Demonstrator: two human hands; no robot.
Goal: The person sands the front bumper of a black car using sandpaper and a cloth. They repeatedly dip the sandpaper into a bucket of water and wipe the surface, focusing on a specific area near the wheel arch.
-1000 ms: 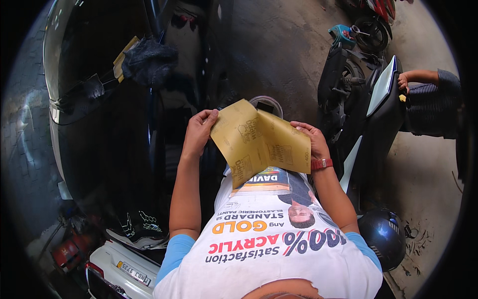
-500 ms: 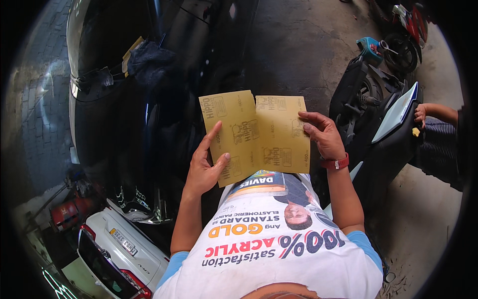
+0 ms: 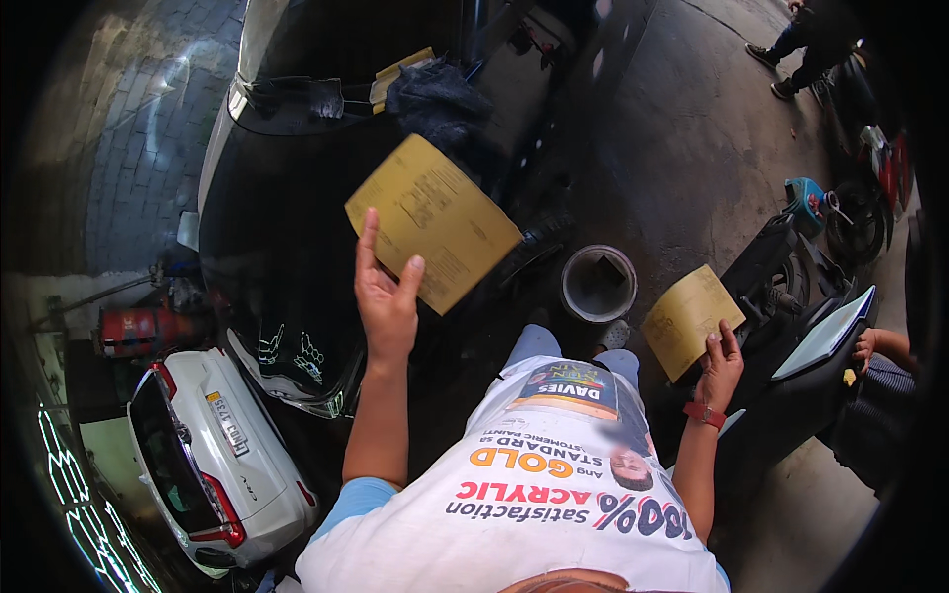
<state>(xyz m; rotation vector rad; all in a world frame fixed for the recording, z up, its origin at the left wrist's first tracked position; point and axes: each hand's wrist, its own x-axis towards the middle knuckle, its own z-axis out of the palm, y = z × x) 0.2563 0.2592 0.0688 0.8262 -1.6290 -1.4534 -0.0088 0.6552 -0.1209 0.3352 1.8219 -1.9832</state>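
A tan sandpaper sheet (image 3: 435, 222) with dark printing on its back is pinched between the thumb and fingers of my left hand (image 3: 388, 306), raised over the black car's front. My right hand (image 3: 722, 371), with a red band at the wrist, grips a second, slightly curled sandpaper piece (image 3: 689, 318) by its lower right edge. The two pieces are well apart, held on either side of my body. Between them, near my feet, a round bucket (image 3: 598, 251) stands on the floor with a dark flat item inside that I cannot make out.
On the black car (image 3: 287, 198) lie a dark cloth (image 3: 435, 94) and more tan paper (image 3: 403, 67). A white car (image 3: 247, 435) is at lower left. To the right stands a motorcycle (image 3: 791, 292); beside it is another person's hand (image 3: 870, 346). Someone's legs (image 3: 791, 44) show far right.
The two sandpaper pieces, side by side before, are now apart: my left hand moved left and up, my right hand right and down. The view shifted, bringing the bucket and another person into sight.
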